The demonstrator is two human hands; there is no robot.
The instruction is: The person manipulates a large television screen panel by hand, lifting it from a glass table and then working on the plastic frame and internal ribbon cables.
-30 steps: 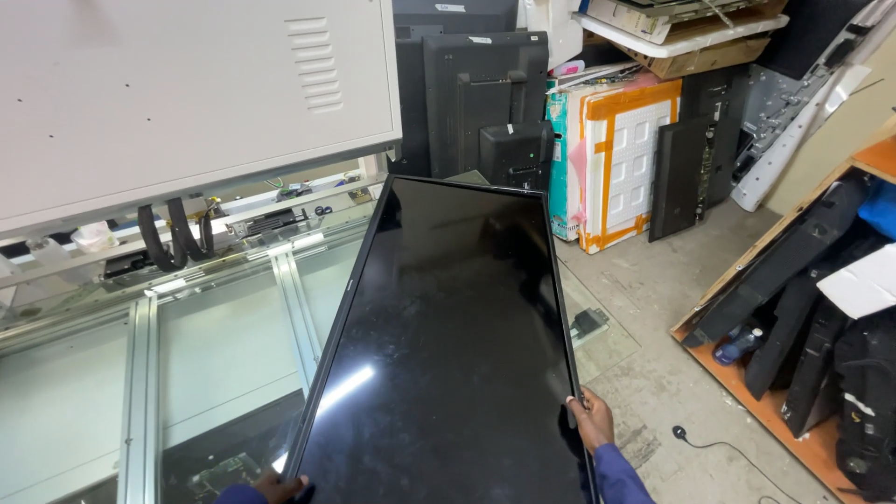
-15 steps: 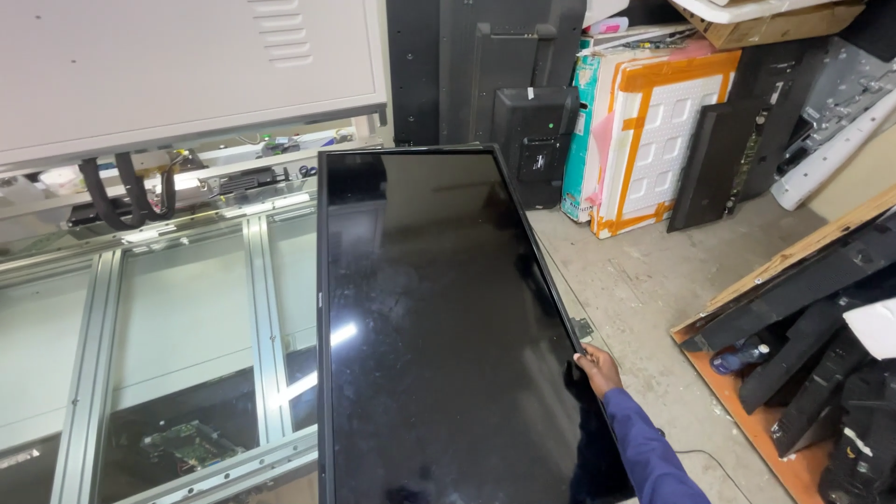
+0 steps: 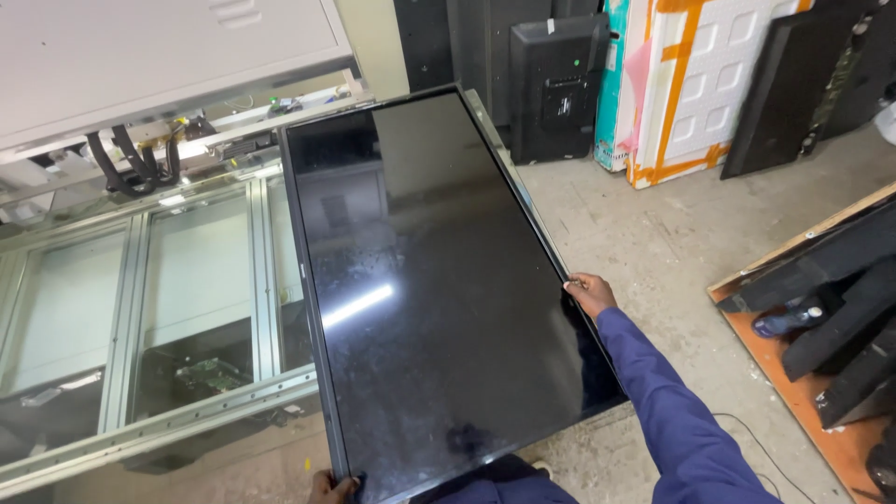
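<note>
Screen panel [image 3: 429, 289], large, black, glossy: carried flat over a glass-topped metal frame [image 3: 140, 280]. Right hand [image 3: 588, 294] clasps its 3 o'clock edge, left hand [image 3: 331, 487] curls round the 7 o'clock corner, balancing the broad sheet.

Bare hands [image 3: 590, 293], long blue sleeves, blue trousers.

A large flat black screen panel [image 3: 429, 289] fills the middle of the head view, tilted over a glass-and-metal framed machine bed [image 3: 140, 308]. The right hand [image 3: 590, 293] grips its right long edge, blue sleeve behind it; the left hand [image 3: 332, 487] holds the near left corner (only its fingers show). More dark panels [image 3: 558, 84] lean against the far wall, beside a white and orange foam sheet [image 3: 695, 89] on the concrete floor [image 3: 672, 233].
</note>
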